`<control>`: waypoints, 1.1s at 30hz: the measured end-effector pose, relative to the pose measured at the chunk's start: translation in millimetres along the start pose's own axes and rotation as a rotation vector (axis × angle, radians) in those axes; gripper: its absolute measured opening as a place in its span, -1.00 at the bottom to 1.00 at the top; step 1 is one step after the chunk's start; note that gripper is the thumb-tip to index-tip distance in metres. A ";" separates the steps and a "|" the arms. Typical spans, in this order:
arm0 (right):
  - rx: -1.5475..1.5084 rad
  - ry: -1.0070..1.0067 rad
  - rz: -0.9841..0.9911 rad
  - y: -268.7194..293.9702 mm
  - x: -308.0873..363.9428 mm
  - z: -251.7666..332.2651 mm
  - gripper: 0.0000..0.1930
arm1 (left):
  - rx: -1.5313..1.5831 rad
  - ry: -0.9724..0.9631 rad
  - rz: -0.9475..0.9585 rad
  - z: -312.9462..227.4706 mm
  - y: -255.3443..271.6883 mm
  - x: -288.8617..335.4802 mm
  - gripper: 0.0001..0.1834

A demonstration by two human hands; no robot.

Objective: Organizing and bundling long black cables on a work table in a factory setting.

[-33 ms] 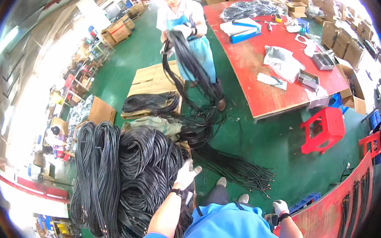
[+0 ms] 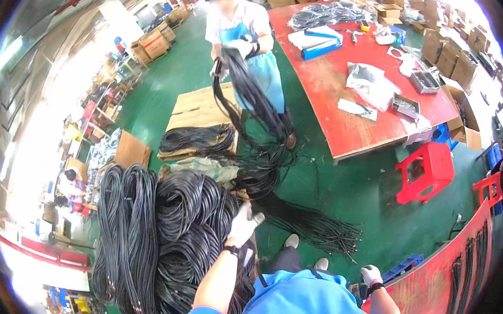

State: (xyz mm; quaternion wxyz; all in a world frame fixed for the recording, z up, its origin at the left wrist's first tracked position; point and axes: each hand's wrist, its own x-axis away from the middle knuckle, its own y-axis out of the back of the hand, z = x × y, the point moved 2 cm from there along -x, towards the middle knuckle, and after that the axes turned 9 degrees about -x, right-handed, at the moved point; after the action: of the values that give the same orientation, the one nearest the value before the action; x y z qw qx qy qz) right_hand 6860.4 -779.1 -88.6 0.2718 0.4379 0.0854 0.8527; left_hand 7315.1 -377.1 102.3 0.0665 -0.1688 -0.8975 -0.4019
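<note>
My left hand (image 2: 243, 224), in a white glove, reaches out beside the heap of coiled black cables (image 2: 196, 205). Its thumb and fingers are apart and nothing is in them. Long bundles of black cable (image 2: 127, 236) lie left of those coils. My right hand (image 2: 371, 274), also gloved, hangs low at my right near a red tabletop (image 2: 422, 288); its fingers are curled in, with nothing visible in them. Across from me a co-worker in a light blue apron (image 2: 266, 77) holds up a thick bundle of black cables (image 2: 247, 82) with both gloved hands.
Loose cables (image 2: 311, 224) trail over the green floor ahead of my feet. Flattened cardboard (image 2: 200, 105) carries another cable coil. A red table (image 2: 320, 75) with bags and metal trays stands at the far right, a red stool (image 2: 426, 172) beside it. A blue crate (image 2: 403, 267) sits near my right hand.
My left hand has shifted slightly up and to the left, its fingers still apart. The co-worker's cable bundle has swung a little. My right hand stays where it was.
</note>
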 end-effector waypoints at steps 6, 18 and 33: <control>-0.100 -0.101 -0.157 -8.8 25.8 41.4 -0.61 | 0.258 -0.370 -0.147 -62.9 70.9 -198.1 0.00; 0.408 0.465 0.044 -131.9 5.7 388.8 -0.44 | 1.034 -0.490 0.615 -111.1 40.6 -318.2 -0.62; -0.371 0.678 0.839 -208.0 72.9 641.4 -0.54 | 1.707 -0.098 0.721 -265.8 200.0 -181.7 -0.49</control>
State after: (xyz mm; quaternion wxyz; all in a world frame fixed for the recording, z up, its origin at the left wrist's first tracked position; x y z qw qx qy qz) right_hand 7415.8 -624.9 268.7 -0.0605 0.0809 -0.1647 0.9812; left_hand 7551.8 -496.2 373.3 0.2511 -0.3484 -0.7843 0.4477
